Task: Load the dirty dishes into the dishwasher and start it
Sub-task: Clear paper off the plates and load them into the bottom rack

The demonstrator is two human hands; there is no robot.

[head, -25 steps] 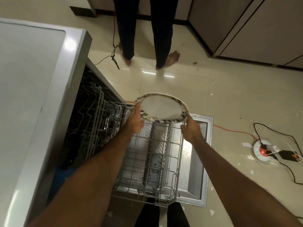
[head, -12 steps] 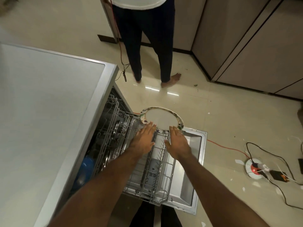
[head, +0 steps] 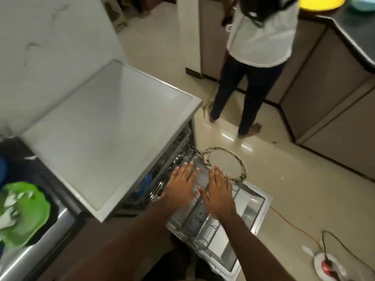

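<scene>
The left hand (head: 180, 185) and the right hand (head: 220, 191) are flat with straight fingers and hold nothing. They hover side by side over the pulled-out rack (head: 199, 230) of the dishwasher (head: 113, 126). The plate (head: 225, 165) stands at the rack's far end, just past the fingertips.

Pulled-out wire rack (head: 199, 230): patterned-rim plate (head: 227, 165) standing at far end.

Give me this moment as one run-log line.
plate: standing in lower rack, far end, unheld | left hand: flat, empty, over rack | right hand: flat, empty, over rack | dishwasher door: down
</scene>
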